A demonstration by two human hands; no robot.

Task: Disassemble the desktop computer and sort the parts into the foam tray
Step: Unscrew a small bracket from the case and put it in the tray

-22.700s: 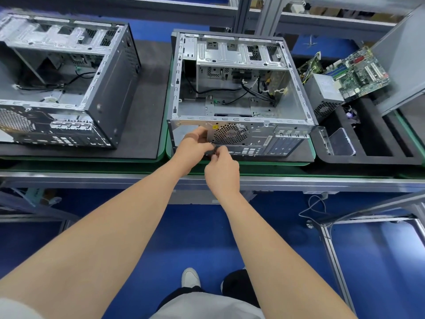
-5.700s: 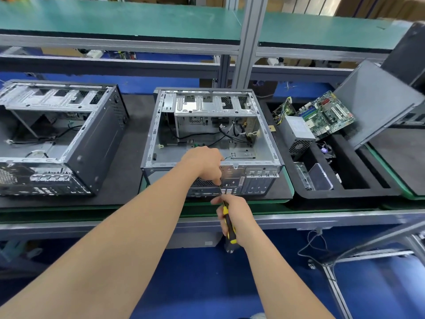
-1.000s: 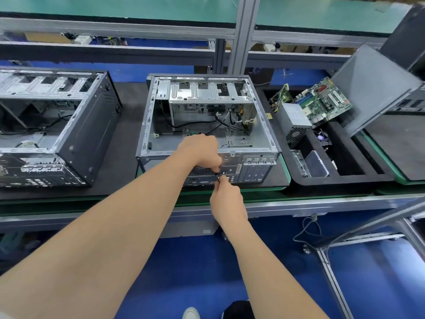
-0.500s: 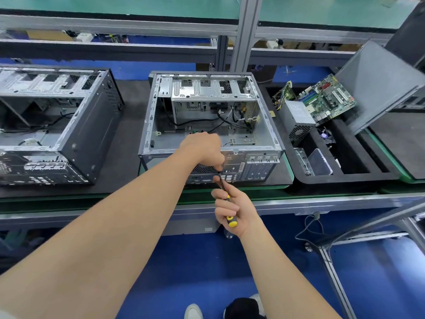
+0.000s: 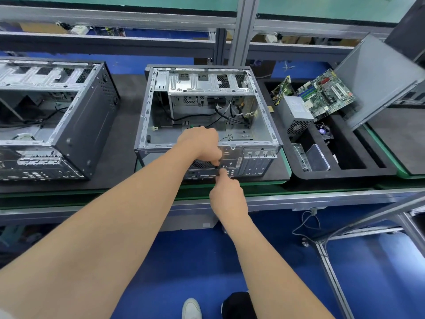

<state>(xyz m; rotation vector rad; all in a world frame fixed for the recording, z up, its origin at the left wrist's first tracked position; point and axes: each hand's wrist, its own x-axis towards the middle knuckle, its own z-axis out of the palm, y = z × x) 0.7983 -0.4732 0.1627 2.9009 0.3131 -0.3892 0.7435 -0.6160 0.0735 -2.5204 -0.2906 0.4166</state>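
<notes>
"Black metal, a thin shaft [image 5: 217, 168], is all that shows of what my right hand [image 5: 227, 196] pinches. The rest is hidden under my curled fingers."

"Which way does it point?"

"Away from me. Its long axis runs from my right hand straight into the rear panel [image 5: 239, 161] of the computer case [image 5: 207, 111]. The fastening, I judge, lies just past the tip."

"And your left hand [image 5: 201, 143]?"

"Farther off, arched over the panel's top edge, fingers curled down to the same shaft. Whether they pinch it or only steady it, I cannot tell."

"So which of the 2 does the work?"

"The right, I'd say. It is nearer me and in line with the shaft. Any turn has to hold that axis, or the tip may slip."

"Where do the parts go?"

"To the foam tray [image 5: 345, 174], just beside the case on its right. A motherboard [image 5: 326, 95] and a power supply [image 5: 296, 111] lean at its far end."
</notes>
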